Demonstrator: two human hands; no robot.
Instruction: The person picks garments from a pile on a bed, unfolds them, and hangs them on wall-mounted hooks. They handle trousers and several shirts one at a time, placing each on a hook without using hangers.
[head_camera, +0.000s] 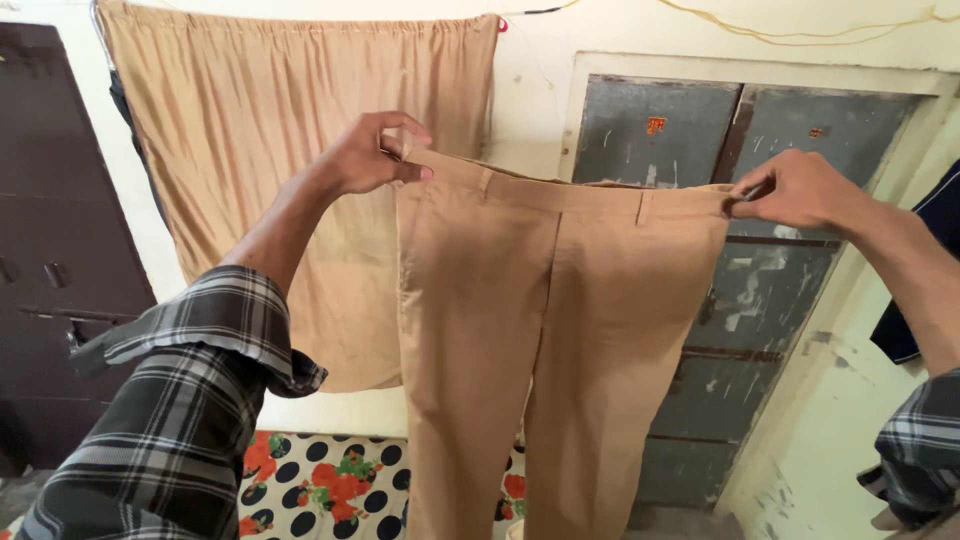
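My L hand (375, 155) pinches L end of tan trousers (540, 330) waistband; R hand (795, 190) pinches R end. Trousers hang upright, spread flat, in front of grey door (780, 290), beside tan curtain (260, 140).

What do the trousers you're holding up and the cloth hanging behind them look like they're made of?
Trousers: a smooth, matte tan woven fabric, perhaps cotton or a blend; it hangs flat with crisp belt loops. Hanging cloth: thinner and slightly shiny, with fine vertical crinkles, possibly a synthetic or silky weave.
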